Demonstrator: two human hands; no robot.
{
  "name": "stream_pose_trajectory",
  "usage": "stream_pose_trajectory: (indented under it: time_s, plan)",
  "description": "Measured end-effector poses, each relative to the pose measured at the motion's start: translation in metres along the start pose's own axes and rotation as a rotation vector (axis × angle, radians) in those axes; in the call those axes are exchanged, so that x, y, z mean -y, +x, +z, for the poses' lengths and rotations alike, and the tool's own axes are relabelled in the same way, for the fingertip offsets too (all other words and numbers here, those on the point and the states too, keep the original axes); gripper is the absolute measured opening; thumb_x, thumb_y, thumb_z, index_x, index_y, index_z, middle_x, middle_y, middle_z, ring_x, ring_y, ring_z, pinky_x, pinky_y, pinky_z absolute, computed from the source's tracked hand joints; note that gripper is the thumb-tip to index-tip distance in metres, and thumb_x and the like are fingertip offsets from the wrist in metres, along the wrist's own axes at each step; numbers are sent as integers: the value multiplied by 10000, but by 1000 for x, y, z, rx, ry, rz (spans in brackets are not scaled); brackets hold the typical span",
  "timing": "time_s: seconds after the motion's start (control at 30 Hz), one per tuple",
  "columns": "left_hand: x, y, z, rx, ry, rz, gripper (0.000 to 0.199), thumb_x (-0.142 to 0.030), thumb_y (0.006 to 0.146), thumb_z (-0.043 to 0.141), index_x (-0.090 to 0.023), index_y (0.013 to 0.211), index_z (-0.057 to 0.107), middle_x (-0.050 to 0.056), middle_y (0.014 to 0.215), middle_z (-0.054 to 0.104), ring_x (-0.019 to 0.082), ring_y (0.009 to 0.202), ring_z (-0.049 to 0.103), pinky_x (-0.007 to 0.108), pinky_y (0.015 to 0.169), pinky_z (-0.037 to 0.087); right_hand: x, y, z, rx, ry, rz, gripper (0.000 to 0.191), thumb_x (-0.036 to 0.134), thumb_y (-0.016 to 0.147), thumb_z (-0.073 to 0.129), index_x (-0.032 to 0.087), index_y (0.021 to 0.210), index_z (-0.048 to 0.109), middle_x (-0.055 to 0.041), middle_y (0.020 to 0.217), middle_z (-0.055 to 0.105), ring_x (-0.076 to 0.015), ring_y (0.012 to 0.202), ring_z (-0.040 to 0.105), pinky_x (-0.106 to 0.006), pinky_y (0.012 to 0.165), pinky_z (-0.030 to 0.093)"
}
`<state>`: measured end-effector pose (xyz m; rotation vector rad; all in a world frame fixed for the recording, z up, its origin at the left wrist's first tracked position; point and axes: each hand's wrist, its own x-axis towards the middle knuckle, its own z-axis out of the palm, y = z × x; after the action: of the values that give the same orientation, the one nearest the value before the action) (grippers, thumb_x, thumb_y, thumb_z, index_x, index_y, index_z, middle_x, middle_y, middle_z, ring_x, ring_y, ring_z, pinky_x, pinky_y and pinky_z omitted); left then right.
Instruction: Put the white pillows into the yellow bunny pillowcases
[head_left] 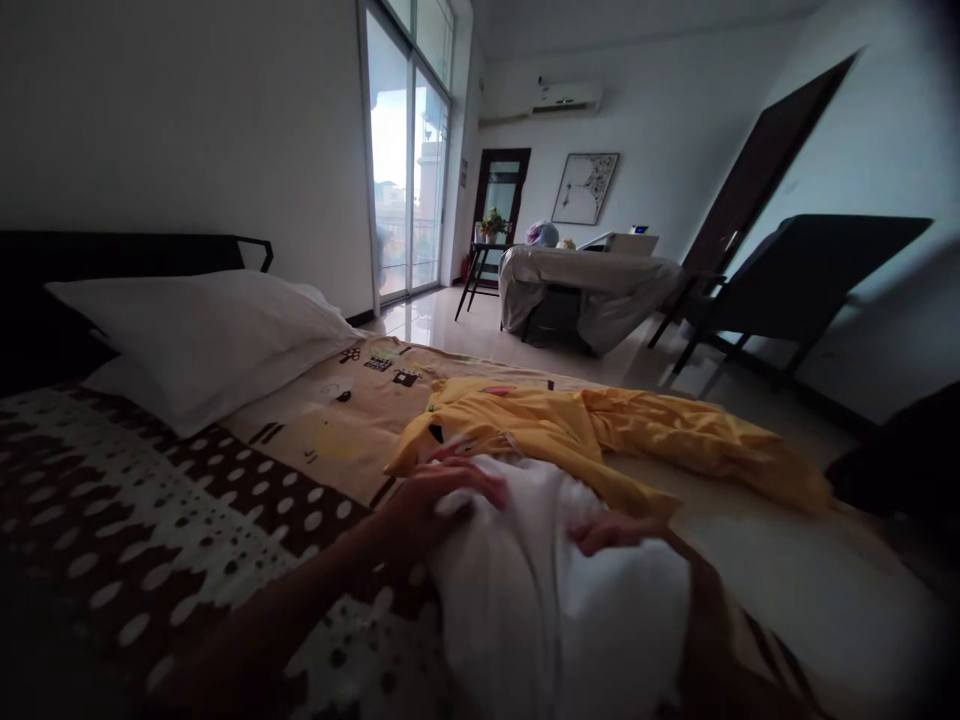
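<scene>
Bunched white cloth [517, 600] rises in front of me over the bed, its lower part running out of view. The fingers of my left hand [442, 500] curl over its upper left edge and grip it. On the far right side of the cloth, my right hand [611, 530] shows only in part. Its fingers bend over a fold, and the rest is behind the fabric. Just beyond both hands lies a crumpled yellow cloth [525, 410] with a printed pattern.
White pillows [217, 330] lie at the dark headboard [120, 255]. A patterned brown and beige sheet [315, 420] covers the bed. Past it stand a covered table [592, 275], a dark chair [795, 270] and a small stand with a plant [493, 222]. Glass doors [409, 170] are at the back.
</scene>
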<state>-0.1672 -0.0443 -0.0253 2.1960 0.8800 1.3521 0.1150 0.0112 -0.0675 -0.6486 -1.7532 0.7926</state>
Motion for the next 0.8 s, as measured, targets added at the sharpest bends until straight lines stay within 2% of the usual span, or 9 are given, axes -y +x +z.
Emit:
stream_pose_trajectory:
  time_s: [0.1, 0.2, 0.3, 0.4, 0.5, 0.6, 0.67, 0.73, 0.8]
  plan:
    - [20, 38, 37, 18, -26, -249, 281, -323, 867, 471, -134, 724, 622, 25, 672, 620, 141, 645, 528, 250, 650, 437, 15, 30, 41, 39, -68, 197, 266, 443, 817, 517, 210, 709, 590, -11, 647, 630, -168, 626, 570, -280, 611, 484]
    - [40, 33, 67, -87, -22, -416, 180, -262, 797, 523, -132, 710, 613, 11, 688, 603, 139, 661, 505, 237, 627, 391, 13, 43, 61, 142, -182, 286, 322, 436, 829, 457, 194, 652, 577, -9, 632, 616, -160, 618, 543, -267, 601, 451]
    - [45, 17, 73, -279, 15, -460, 96, -191, 731, 533, -146, 781, 602, 10, 761, 601, 147, 725, 511, 242, 675, 377, 7, 44, 65, 310, -190, 339, 349, 416, 835, 418, 173, 648, 586, -14, 626, 618, -169, 631, 561, -268, 599, 435]
    - [39, 14, 68, -307, -128, -491, 118, -238, 742, 444, -163, 717, 532, 1, 671, 534, 145, 664, 471, 244, 634, 361, 4, 41, 68, 382, -232, 319, 354, 382, 848, 388, 165, 640, 575, -23, 653, 628, -161, 645, 552, -264, 611, 414]
    - [31, 20, 65, -197, -143, -473, 253, -374, 809, 448, -157, 733, 553, 17, 707, 560, 159, 703, 488, 251, 651, 362, 1, 37, 72, 333, -269, 291, 347, 395, 822, 416, 166, 602, 556, -21, 608, 612, -152, 600, 529, -258, 576, 386]
    - [29, 22, 65, 4, -83, -492, 353, -464, 817, 534, -133, 708, 594, -3, 642, 536, 129, 629, 440, 237, 590, 311, -3, 33, 70, 169, -285, 252, 275, 420, 767, 516, 172, 655, 555, -14, 619, 605, -153, 606, 537, -253, 573, 400]
    - [29, 20, 67, 73, -167, -500, 401, -488, 822, 535, -120, 673, 588, -18, 587, 471, 105, 582, 379, 229, 549, 277, -1, 29, 64, 43, -283, 208, 221, 398, 760, 568, 180, 726, 546, -10, 661, 607, -156, 632, 558, -254, 592, 438]
    - [30, 16, 69, 68, -279, -514, 415, -504, 817, 536, -116, 678, 586, -21, 592, 445, 97, 581, 359, 222, 540, 276, 9, 22, 56, -74, -360, 79, 177, 359, 799, 552, 184, 821, 551, -33, 756, 628, -176, 710, 594, -283, 649, 480]
    - [31, 14, 74, -27, -345, -579, 403, -507, 786, 560, -121, 673, 579, -20, 600, 442, 96, 586, 360, 218, 538, 286, 27, 10, 50, -112, -575, -103, 185, 339, 849, 502, 189, 934, 570, -73, 873, 652, -209, 807, 618, -331, 714, 500]
